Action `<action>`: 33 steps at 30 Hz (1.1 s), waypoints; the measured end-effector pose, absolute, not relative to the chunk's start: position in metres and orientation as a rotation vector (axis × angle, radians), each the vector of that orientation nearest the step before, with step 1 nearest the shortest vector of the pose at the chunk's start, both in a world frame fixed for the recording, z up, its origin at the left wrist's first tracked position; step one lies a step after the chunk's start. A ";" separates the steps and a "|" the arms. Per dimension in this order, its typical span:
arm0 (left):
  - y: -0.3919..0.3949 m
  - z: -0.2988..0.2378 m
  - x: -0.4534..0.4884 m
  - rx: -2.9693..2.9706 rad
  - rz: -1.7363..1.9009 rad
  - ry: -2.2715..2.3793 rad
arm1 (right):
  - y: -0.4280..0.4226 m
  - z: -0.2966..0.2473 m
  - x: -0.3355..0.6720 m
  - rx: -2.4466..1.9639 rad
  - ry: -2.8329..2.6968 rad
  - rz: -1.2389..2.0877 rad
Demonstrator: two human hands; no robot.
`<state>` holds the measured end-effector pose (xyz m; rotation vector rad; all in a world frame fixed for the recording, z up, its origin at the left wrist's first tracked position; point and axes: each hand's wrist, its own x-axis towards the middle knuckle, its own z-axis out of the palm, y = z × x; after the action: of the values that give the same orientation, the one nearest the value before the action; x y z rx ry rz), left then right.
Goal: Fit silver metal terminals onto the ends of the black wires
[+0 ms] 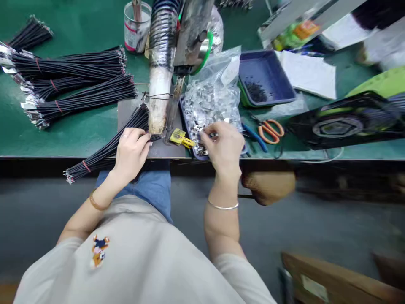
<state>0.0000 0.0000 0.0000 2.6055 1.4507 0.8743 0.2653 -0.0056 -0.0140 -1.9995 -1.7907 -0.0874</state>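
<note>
My left hand [131,151] rests on a bundle of black wires [106,151] that lies slanted over the table's front edge, its fingers curled on the wire ends near a foil-wrapped machine nozzle [160,80]. My right hand [223,145] is closed in a pinch over a small tray of metal terminals [193,126], with a small shiny piece at its fingertips. A yellow clip [181,138] lies between the two hands.
Several tied black wire bundles [72,80] lie at the left on the green table [63,135]. A plastic bag of metal parts [215,90], a blue tray [265,76], orange-handled scissors [270,130], blue pliers, papers and a tin cup [136,25] stand behind.
</note>
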 end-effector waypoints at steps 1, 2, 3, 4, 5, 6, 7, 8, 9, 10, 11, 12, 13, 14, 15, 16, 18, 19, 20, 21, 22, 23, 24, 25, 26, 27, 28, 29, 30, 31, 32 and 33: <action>0.003 -0.002 0.002 2.609 0.809 1.474 | -0.002 -0.012 0.264 -2.009 -1.827 -0.078; 0.005 -0.004 0.004 2.605 0.773 1.483 | 0.001 -0.011 0.263 -2.020 -1.859 -0.073; 0.007 -0.006 0.005 2.596 0.765 1.477 | 0.004 -0.009 0.261 -2.033 -1.886 -0.072; 0.007 -0.007 0.005 2.582 0.786 1.457 | 0.006 -0.008 0.260 -2.047 -1.909 -0.075; 0.007 -0.008 0.005 2.560 0.847 1.420 | 0.008 -0.007 0.259 -2.065 -1.930 -0.083; 0.006 -0.007 0.003 2.529 0.929 1.369 | 0.009 -0.006 0.259 -2.083 -1.947 -0.095; 0.005 -0.007 0.001 2.491 1.021 1.308 | 0.009 -0.006 0.259 -2.097 -1.958 -0.109; 0.002 -0.005 -0.001 2.452 1.102 1.243 | 0.009 -0.006 0.259 -2.101 -1.966 -0.122; 0.000 -0.004 -0.003 2.421 1.165 1.176 | 0.009 -0.006 0.260 -2.095 -1.968 -0.130; -0.003 -0.002 -0.004 2.401 1.206 1.114 | 0.008 -0.006 0.261 -2.077 -1.960 -0.132; -0.006 -0.001 -0.005 2.391 1.232 1.055 | 0.006 -0.005 0.261 -2.047 -1.935 -0.131; -0.009 0.001 -0.005 2.389 1.249 0.995 | 0.003 -0.004 0.261 -2.006 -1.886 -0.128; -0.012 0.001 -0.004 2.388 1.263 0.938 | -0.001 -0.002 0.261 -1.956 -1.814 -0.120; -0.014 0.001 -0.002 2.383 1.277 0.887 | -0.006 0.001 0.259 -1.896 -1.723 -0.103; -0.016 0.000 0.000 2.367 1.293 0.850 | -0.011 0.005 0.255 -1.827 -1.623 -0.075; -0.018 -0.001 0.002 2.339 1.302 0.830 | -0.018 0.010 0.250 -1.752 -1.523 -0.031; -0.021 -0.002 0.007 2.254 1.303 0.852 | -0.032 0.019 0.235 -1.610 -1.348 0.097; -0.023 -0.003 0.009 2.200 1.289 0.888 | -0.039 0.022 0.226 -1.547 -1.289 0.177; -0.024 -0.002 0.011 2.144 1.266 0.932 | -0.046 0.025 0.216 -1.486 -1.257 0.262; -0.024 -0.001 0.012 2.089 1.235 0.977 | -0.051 0.026 0.207 -1.429 -1.244 0.335; -0.025 0.000 0.013 2.035 1.203 1.018 | -0.055 0.025 0.198 -1.381 -1.258 0.378; -0.025 0.002 0.014 1.984 1.170 1.049 | -0.058 0.023 0.190 -1.362 -1.281 0.382; -0.026 0.004 0.015 1.938 1.143 1.068 | -0.060 0.020 0.183 -1.353 -1.311 0.368; -0.026 0.006 0.015 1.898 1.122 1.076 | -0.060 0.017 0.178 -1.346 -1.334 0.372; -0.025 0.008 0.016 1.862 1.105 1.079 | -0.060 0.013 0.173 -1.340 -1.350 0.393; -0.025 0.009 0.016 1.834 1.089 1.076 | -0.059 0.009 0.170 -1.328 -1.360 0.437; -0.025 0.010 0.016 1.813 1.072 1.074 | -0.059 0.006 0.168 -1.314 -1.361 0.498; -0.025 0.011 0.016 1.801 1.055 1.072 | -0.058 0.003 0.167 -1.301 -1.357 0.557; -0.024 0.012 0.016 1.797 1.041 1.072 | -0.057 0.001 0.166 -1.293 -1.351 0.603; -0.024 0.012 0.015 1.805 1.031 1.068 | -0.057 0.000 0.165 -1.291 -1.343 0.634; -0.024 0.012 0.015 1.819 1.030 1.063 | -0.057 -0.001 0.165 -1.292 -1.332 0.655; -0.024 0.013 0.014 1.836 1.029 1.054 | -0.057 -0.001 0.165 -1.293 -1.322 0.668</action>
<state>0.0144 -0.0236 0.0128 1.8361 1.0541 1.0294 0.1652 -0.0569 -0.0015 -1.2926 -1.3216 0.6685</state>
